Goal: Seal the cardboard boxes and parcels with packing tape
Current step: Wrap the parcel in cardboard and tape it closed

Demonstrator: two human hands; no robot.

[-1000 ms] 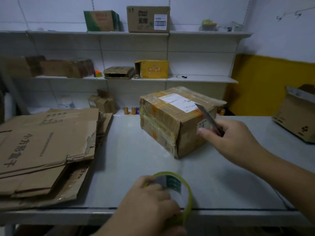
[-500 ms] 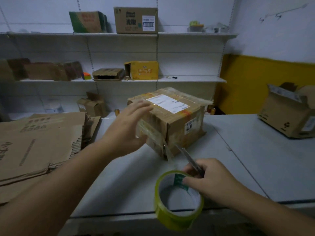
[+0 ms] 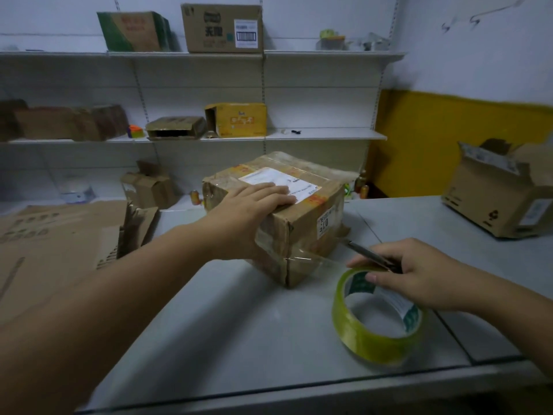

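Note:
A taped brown cardboard box with a white shipping label stands in the middle of the grey table. My left hand lies flat on its top near edge, fingers straight over the label. A strip of clear tape runs from the box's near corner to a yellowish tape roll at the front right. My right hand grips the roll's upper rim and also holds a dark thin blade or scissors pointing toward the box.
Flattened cardboard sheets pile up on the table's left side. An opened cardboard box stands at the far right. Wall shelves behind carry several boxes, among them a yellow box. The table's front edge lies close below the roll.
My left hand has come down from the air onto the box top. The right hand with roll and blade has shifted right, drawing tape out from the box corner.

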